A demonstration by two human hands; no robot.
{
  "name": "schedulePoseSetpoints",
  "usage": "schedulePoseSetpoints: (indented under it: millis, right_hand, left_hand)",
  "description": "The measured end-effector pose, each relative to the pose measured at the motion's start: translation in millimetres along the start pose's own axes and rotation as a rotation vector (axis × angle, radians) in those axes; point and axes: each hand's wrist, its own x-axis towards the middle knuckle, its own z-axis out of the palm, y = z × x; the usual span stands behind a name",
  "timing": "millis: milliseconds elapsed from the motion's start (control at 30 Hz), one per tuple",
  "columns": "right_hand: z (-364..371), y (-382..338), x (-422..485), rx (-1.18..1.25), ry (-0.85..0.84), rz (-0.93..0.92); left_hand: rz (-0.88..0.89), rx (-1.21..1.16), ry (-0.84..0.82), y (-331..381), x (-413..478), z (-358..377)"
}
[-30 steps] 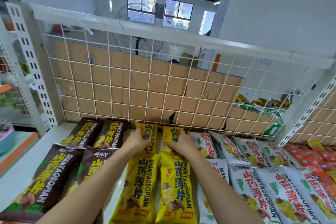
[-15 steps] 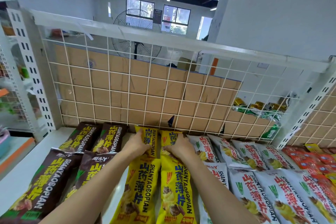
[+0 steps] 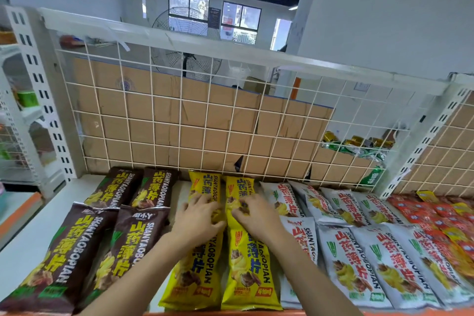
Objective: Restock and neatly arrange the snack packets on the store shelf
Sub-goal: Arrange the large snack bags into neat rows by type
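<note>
Both hands have drawn back from the far ends of the rear yellow packets, next to the grid, to their near ends. Head view, item by item: left hand (image 3: 197, 220), fingers spread flat, pressing on the far-left yellow foil snack packet (image 3: 202, 185). The right hand (image 3: 256, 218) is on the far-right yellow foil snack packet (image 3: 239, 183) with its fingers somewhat bent; whether it pinches the foil or only presses cannot be told. Both packets lie lengthwise and side by side on the white shelf board (image 3: 25, 251), their tops close against the white wire grid back panel (image 3: 179, 123). Two near yellow packets (image 3: 248, 272) lie in front of them, partly under the forearms. Step, as judged: squaring the rear yellow pair into line, with this column apparently already stocked. The next move calls for keeping the pair parallel and snug, with an even overlap on the near pair and no rucked foil. Around them: dark brown snack packets (image 3: 123, 251) in two rows to the left; white-silver snack packets (image 3: 351, 264) to the right, lying aslant; red packets (image 3: 436, 218) at far right; a brown cardboard sheet (image 3: 154, 110) and green cans (image 3: 359, 146) behind the grid. In the way: the grid stops any further travel. The white-silver packets lie just beside the right-hand yellow one, so a sideways shove would likely disturb them.
</note>
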Motion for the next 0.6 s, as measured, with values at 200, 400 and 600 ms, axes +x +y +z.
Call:
schedulePoseSetpoints:
  millis: [200, 400, 600]
  right_hand:
    - [10.7, -5.1, -12.0, -0.054, 0.028, 0.006]
    - [11.2, -12.2, -18.4, -0.053, 0.058, 0.026]
    - [14.1, -14.1, -20.1, -0.075, 0.064, 0.016]
  left_hand:
    - [-0.014, 0.055, 0.040, -1.5, -7.5, 4.3]
    - [-0.060, 0.016, 0.066, 1.2, -8.9, 7.4]
    - [-0.091, 0.001, 0.106, 3.2, -9.6, 9.5]
